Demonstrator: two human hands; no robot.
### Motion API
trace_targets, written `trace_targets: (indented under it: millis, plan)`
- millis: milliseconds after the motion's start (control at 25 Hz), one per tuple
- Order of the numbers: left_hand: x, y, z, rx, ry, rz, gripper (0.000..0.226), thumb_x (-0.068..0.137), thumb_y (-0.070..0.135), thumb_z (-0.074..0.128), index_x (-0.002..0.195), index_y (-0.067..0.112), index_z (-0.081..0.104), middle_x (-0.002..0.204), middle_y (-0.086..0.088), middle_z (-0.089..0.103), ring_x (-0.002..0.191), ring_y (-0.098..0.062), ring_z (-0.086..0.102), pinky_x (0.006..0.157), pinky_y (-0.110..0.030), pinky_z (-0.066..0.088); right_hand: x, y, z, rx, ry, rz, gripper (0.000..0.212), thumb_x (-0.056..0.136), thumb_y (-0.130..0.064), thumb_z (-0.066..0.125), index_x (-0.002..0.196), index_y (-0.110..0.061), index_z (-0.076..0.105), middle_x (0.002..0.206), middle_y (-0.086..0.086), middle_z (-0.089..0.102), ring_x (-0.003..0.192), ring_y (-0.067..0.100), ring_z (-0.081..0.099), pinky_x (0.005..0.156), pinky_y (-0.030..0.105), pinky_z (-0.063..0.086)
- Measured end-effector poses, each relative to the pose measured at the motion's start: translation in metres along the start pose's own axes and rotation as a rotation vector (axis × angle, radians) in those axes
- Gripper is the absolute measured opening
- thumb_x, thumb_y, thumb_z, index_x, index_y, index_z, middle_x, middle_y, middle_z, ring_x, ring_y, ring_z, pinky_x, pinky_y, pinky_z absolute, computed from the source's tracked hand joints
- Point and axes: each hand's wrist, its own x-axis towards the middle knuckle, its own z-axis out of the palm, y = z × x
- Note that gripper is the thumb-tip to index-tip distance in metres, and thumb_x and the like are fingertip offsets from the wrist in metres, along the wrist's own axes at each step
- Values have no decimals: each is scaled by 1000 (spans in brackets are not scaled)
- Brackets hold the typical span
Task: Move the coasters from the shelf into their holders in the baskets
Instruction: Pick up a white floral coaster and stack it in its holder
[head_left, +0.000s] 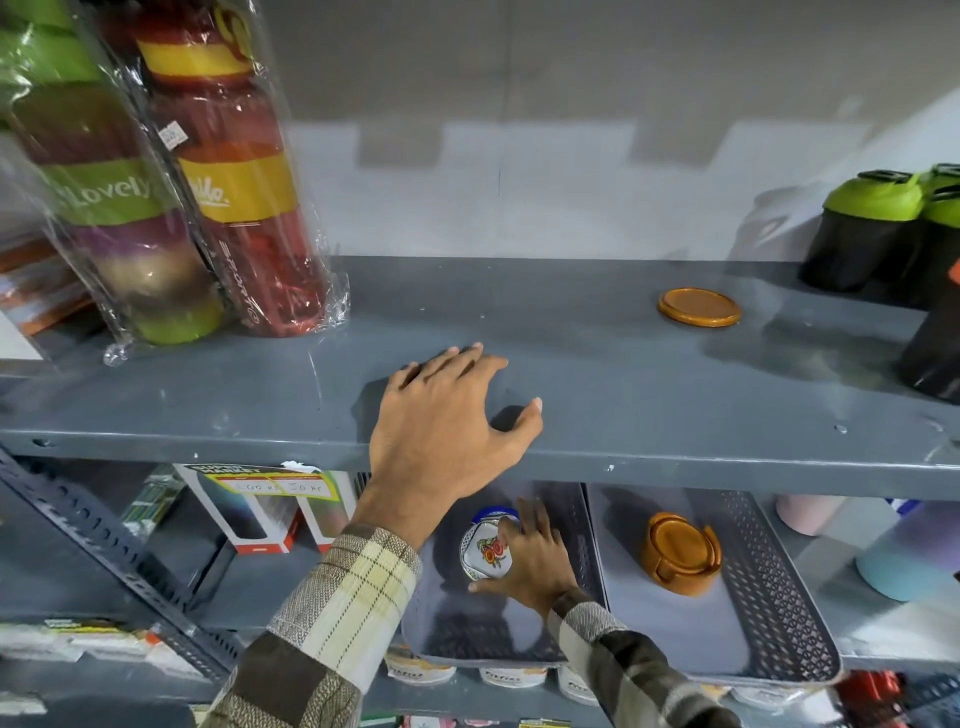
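One round orange coaster (699, 307) lies flat on the grey upper shelf (623, 395), far right of my left hand (447, 431), which rests open on the shelf's front edge with fingers spread. Below, my right hand (535, 558) grips a white floral coaster (485, 551) standing in its blue-rimmed holder inside the left grey basket (452, 639). The right grey basket (779, 597) holds an orange holder (680, 553) filled with orange coasters.
Plastic-wrapped stacks of coloured containers (156, 182) lean at the shelf's left. Green-lidded black shakers (872, 228) stand at the right. Boxed goods (260, 514) and pastel cups (904, 556) flank the baskets on the lower shelf.
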Motion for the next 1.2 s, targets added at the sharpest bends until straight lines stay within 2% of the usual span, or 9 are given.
trace_targets:
  millis: [80, 200, 480, 960, 1200]
  plan:
    - [0, 0, 0, 3, 4, 1, 68, 79, 71, 33, 130, 34, 58, 146, 9, 53, 137, -10, 44, 112, -41, 34, 4, 1, -3, 41, -6, -10, 91, 64, -75, 75, 136, -25, 49, 151, 4, 46, 141, 30, 45, 113, 46, 42]
    - [1, 0, 0, 5, 1, 2, 69, 79, 72, 33, 131, 34, 58, 146, 9, 53, 138, -10, 43, 112, -42, 34, 5, 3, -2, 97, 18, -12, 94, 64, -71, 77, 137, -20, 46, 138, 2, 57, 126, 27, 57, 105, 43, 46]
    - [0, 0, 1, 10, 1, 3, 69, 79, 72, 32, 131, 34, 58, 146, 9, 53, 138, -10, 43, 112, -43, 35, 5, 1, 0, 128, 30, -6, 90, 64, -63, 81, 133, -20, 43, 132, 1, 60, 121, 28, 60, 104, 43, 46]
    - [0, 0, 0, 20, -15, 11, 72, 79, 73, 29, 134, 35, 55, 148, 9, 50, 139, -10, 41, 113, -42, 34, 9, -1, -3, 97, -21, -27, 96, 71, -55, 82, 144, -15, 34, 141, 8, 53, 127, 33, 55, 109, 46, 42]
    - [0, 0, 0, 18, -3, 9, 70, 79, 73, 30, 131, 34, 57, 146, 9, 53, 138, -10, 43, 112, -43, 35, 10, 4, -7, 61, -3, -42, 77, 83, -41, 77, 142, -13, 35, 133, 12, 62, 117, 37, 64, 99, 40, 48]
